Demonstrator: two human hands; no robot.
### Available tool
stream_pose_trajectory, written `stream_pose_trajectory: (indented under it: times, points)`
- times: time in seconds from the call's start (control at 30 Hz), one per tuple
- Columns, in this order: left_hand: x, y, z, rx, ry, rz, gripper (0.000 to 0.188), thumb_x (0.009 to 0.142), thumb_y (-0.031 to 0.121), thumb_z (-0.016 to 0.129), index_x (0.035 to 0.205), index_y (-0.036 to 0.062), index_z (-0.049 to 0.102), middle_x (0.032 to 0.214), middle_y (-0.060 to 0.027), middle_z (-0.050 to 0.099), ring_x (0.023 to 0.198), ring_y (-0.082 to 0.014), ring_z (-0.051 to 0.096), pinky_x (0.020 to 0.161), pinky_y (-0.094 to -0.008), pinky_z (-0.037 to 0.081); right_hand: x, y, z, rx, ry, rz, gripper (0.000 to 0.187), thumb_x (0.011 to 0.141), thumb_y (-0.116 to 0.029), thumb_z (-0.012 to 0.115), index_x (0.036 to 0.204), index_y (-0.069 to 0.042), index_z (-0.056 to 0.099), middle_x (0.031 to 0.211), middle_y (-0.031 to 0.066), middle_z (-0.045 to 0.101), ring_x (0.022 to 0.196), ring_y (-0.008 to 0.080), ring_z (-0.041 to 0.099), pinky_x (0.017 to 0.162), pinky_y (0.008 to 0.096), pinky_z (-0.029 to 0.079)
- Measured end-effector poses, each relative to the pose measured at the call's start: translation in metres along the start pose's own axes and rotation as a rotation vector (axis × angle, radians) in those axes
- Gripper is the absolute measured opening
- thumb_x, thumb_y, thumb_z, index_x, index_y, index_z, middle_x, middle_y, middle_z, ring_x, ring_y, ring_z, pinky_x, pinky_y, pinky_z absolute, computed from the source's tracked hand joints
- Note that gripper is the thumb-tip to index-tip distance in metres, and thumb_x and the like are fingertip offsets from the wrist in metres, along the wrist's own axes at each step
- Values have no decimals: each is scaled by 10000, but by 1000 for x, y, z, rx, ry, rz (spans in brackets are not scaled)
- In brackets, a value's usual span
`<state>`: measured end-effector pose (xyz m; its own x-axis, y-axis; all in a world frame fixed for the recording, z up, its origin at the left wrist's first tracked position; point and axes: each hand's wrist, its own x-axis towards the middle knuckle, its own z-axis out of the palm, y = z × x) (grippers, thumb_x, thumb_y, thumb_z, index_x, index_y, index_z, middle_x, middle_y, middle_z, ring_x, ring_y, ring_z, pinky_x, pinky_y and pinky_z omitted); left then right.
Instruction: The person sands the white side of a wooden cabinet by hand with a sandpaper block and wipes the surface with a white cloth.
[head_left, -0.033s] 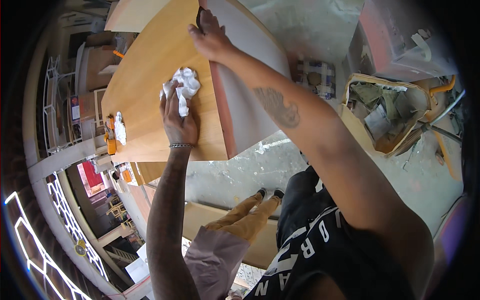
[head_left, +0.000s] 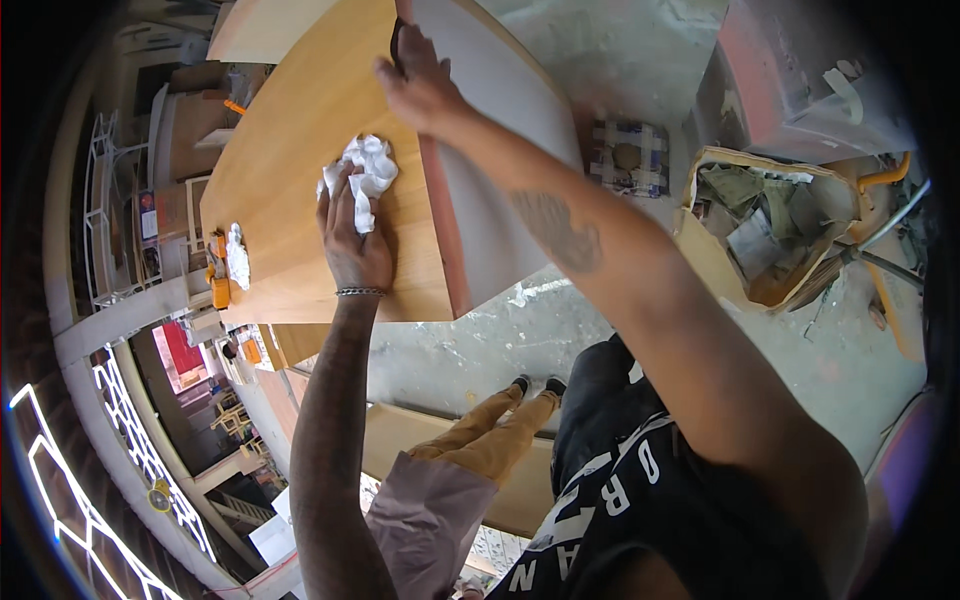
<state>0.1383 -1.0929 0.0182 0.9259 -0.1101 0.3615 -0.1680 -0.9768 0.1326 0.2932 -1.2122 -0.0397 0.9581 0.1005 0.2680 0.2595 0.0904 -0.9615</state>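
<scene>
My left hand (head_left: 357,240) lies on the wooden panel (head_left: 280,180), its fingers stretched over a crumpled white cloth or tissue (head_left: 372,165). The white wad bunches out past the fingertips. Farther off, my right hand (head_left: 422,85) is closed at the panel's reddish edge, around a small dark thing (head_left: 398,40) that the fingers mostly cover. What kind of thing it is cannot be made out. From that edge, a pale grey side face (head_left: 505,160) slopes away to the right.
A second white wad (head_left: 237,257) lies beside an orange tool (head_left: 218,270) at the panel's left edge. An open carton of scraps (head_left: 770,220) stands on the floor at right, near a big reddish-grey box (head_left: 800,80). Another person's legs (head_left: 490,425) show below the panel.
My right hand and forearm have shifted slightly along the panel's edge. My left hand stays in place on the white wad.
</scene>
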Motion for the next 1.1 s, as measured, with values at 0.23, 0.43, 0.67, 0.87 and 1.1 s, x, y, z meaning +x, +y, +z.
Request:
stream_pose_trajectory:
  times: [0.23,0.43,0.67,0.87,1.1]
  points:
    - [-11,-6,-6,48,-9,-44,327,962,153,492,1223,-16,594,1343,-186,572,1276,-394,492,1130,-494,306,-246,-70,-18,15,-340,56,819,951,-255,546,1502,107,61,1571,337,35,1460,520,24,1132,664,84]
    - [-16,-6,-4,48,-40,-63,344,971,164,489,1252,-9,586,1353,-169,571,1308,-397,458,1125,-488,317,-112,-32,-4,-7,-143,56,803,965,-361,488,1488,111,103,1539,332,149,1422,504,180,1111,675,154]
    - [-6,-3,2,7,3,-58,331,970,161,483,1247,18,597,1364,-153,567,1313,-408,448,1144,-487,295,-31,-8,7,-30,11,122,702,964,-370,480,1427,101,242,1499,295,270,1386,450,275,1076,690,224]
    - [-13,-10,-6,11,17,-45,373,892,84,486,1240,18,602,1361,-162,567,1319,-417,441,1158,-508,267,-239,-76,-20,-12,-377,57,829,997,-326,461,1507,89,-44,1565,352,-53,1444,556,-30,1104,696,70]
    - [-3,1,3,-41,29,-27,417,851,42,496,1256,7,588,1369,-174,557,1311,-436,437,1154,-498,279,-5,-10,-3,-84,-79,94,806,1001,-505,398,1541,4,81,1604,250,106,1492,392,92,1181,541,123]
